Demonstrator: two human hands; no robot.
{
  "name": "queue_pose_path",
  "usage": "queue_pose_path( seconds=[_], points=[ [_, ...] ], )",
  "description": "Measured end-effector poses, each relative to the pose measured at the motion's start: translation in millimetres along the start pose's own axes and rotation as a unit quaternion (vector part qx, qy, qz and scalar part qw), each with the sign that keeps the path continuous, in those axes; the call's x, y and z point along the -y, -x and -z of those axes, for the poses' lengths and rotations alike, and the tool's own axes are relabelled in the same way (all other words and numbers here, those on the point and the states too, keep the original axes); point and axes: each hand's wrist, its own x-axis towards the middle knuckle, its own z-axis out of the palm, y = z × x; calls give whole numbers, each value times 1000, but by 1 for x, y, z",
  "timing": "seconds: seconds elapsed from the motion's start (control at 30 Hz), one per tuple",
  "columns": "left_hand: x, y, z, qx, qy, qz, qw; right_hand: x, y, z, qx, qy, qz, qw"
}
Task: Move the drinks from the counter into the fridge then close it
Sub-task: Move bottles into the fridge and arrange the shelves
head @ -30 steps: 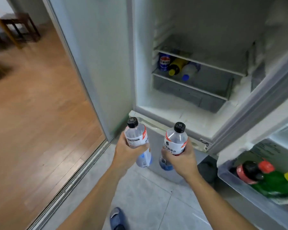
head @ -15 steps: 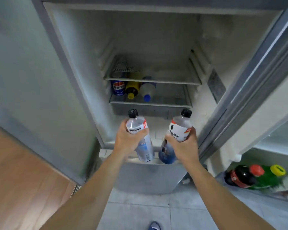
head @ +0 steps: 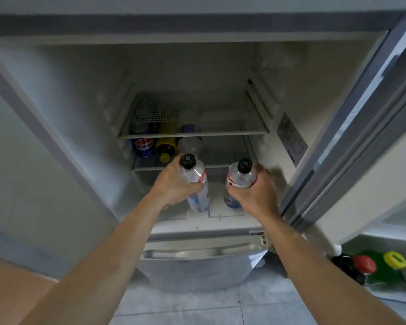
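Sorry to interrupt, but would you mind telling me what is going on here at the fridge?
A person is loading drinks into the open fridge. The left hand grips one clear bottle and the right hand grips another, both black-capped and held just inside the compartment. Neither is set down yet. A blue can and two bottles lie on a lower shelf behind them, and more bottles sit in the door rack at right. The door is open.

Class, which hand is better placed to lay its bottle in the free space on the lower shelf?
Right, probably. The right hand is nearer the shelf's free space; the left hand faces stored drinks.
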Motion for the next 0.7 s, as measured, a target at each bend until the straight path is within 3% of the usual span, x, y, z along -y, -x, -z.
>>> queue_pose_path(
  seconds=[0.13,0.3,0.47,0.57,0.7],
  points=[
    [-4,-8,-5,-39,80,-156,984,3,-11,-4,-106,-71,54,990],
    [-3,-28,-26,-73,-37,-297,951,-3,-32,-24,-163,-133,57,976],
    [26,-57,-57,2,-191,-388,902,-21,-49,-43,-80,-100,35,991],
    [35,-73,-65,-22,-269,-409,871,-33,-58,-50,-64,-98,53,992],
    [42,-91,-70,61,-352,-274,893,-45,-64,-48,81,-47,-24,995]
  ],
)
